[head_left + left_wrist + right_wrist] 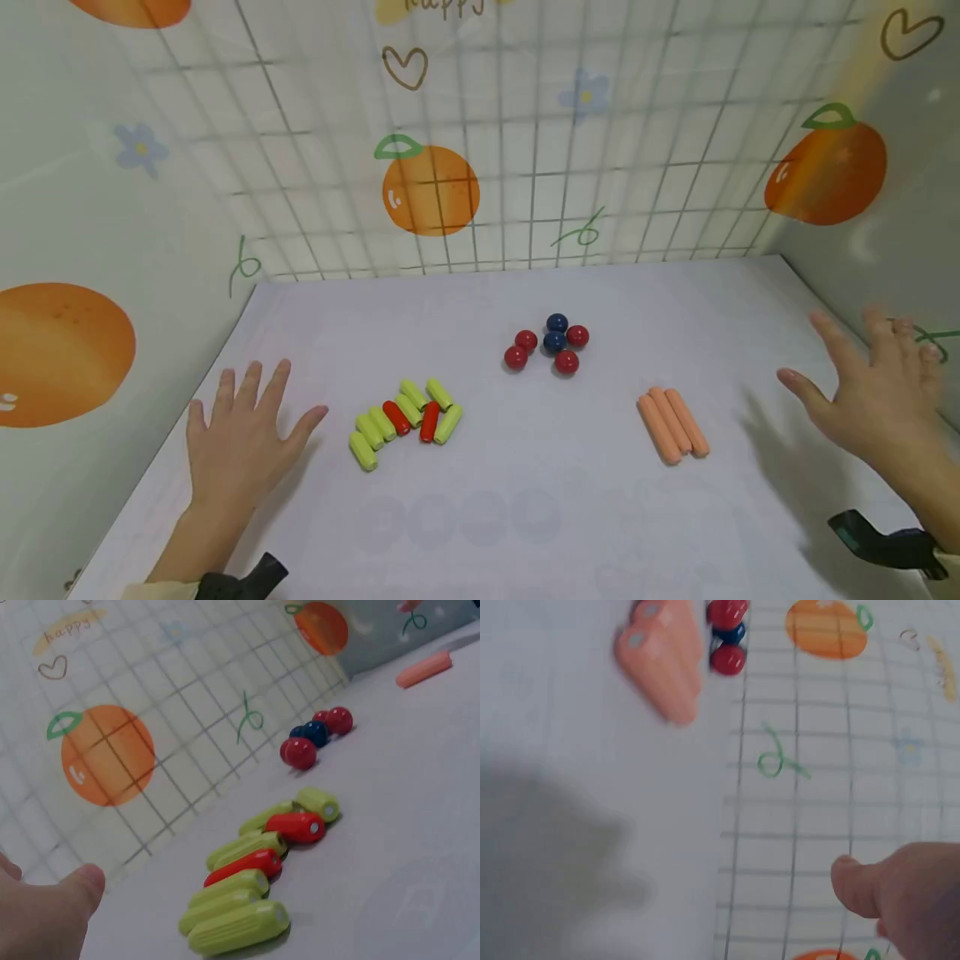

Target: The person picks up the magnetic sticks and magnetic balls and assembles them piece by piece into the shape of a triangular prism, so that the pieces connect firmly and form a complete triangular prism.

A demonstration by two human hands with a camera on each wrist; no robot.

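My left hand (238, 446) is spread flat at the left of the white table, fingers straight, holding nothing. Just right of its thumb lie several short yellow-green sticks (363, 451) with two red ones (429, 422) among them. My right hand (885, 392) hovers at the right side with fingers apart and its shadow on the table below. Nearest to it are three salmon-pink sticks (660, 429) lying side by side. Farther back sits a loose cluster of shiny balls, some red (567, 362) and two dark blue (555, 342).
A white grid-patterned sheet (510, 192) with printed oranges stands behind the table (480, 517). Patterned side walls rise at left (60, 217) and right (915, 250). Each wrist wears a black strap mount (240, 579).
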